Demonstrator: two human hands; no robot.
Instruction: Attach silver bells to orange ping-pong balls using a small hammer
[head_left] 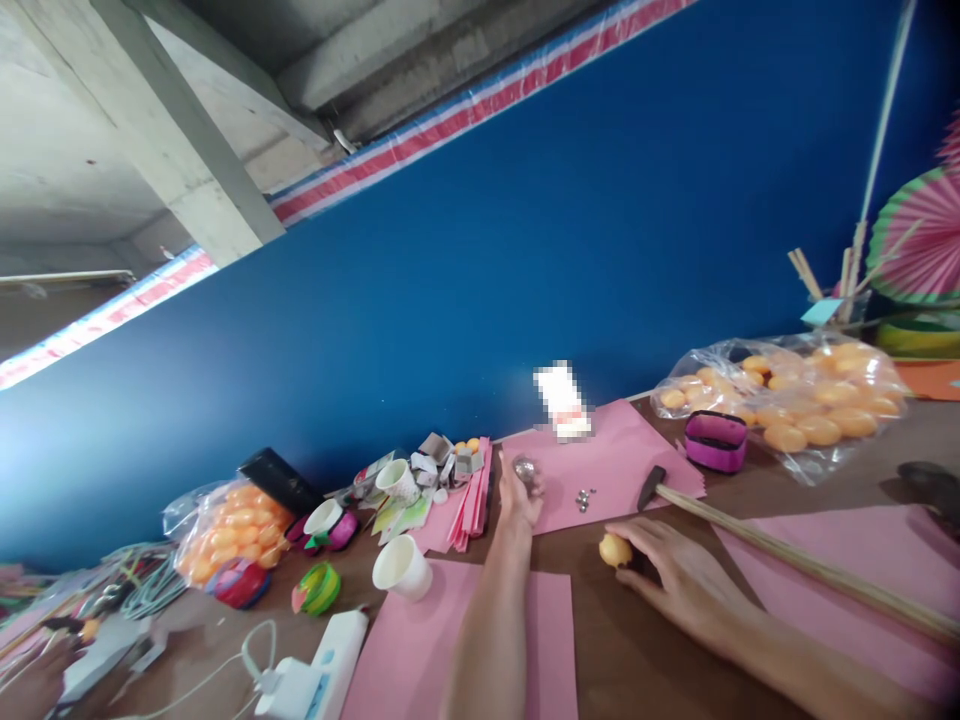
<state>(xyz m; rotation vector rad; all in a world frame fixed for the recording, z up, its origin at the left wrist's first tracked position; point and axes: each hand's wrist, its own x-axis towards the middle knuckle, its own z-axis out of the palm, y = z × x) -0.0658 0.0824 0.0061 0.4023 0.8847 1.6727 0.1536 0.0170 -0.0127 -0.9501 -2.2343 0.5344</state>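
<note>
A blue wall [375,330] backs the brown tabletop [600,650]. The left grip [523,492] cups a silvery thing [525,468], metal bits [583,502] at its three o'clock. The right grip [675,562] pinches a yellow ball [613,550] at its nine o'clock, the hammer head [651,488] at its twelve.

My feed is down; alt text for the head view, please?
A person's left hand holds a shiny silvery item, details unclear, while the right hand has finger and thumb around a small, rounded yellow-orange object at a brown table. Nearby lie pink paper sheets, small silvery pieces and a black-headed, wooden-handled hammer; clear plastic bags of orange pieces lie behind.
</note>
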